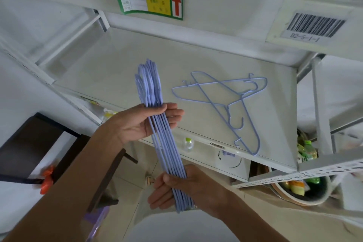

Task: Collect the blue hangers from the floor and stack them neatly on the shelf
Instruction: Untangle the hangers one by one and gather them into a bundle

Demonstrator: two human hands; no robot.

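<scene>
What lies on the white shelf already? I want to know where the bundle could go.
Two loose blue hangers lie crossed on the shelf, right of the hanger bundle held by the left hand and right hand. The bundle and left hand hide a strip of the shelf.

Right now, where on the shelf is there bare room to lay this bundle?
The white metal shelf is bare along its left half, between the left upright and the loose blue wire hangers, and along the back. The right front is crowded by those hangers. Both hands grip the bundle of blue hangers.
</scene>
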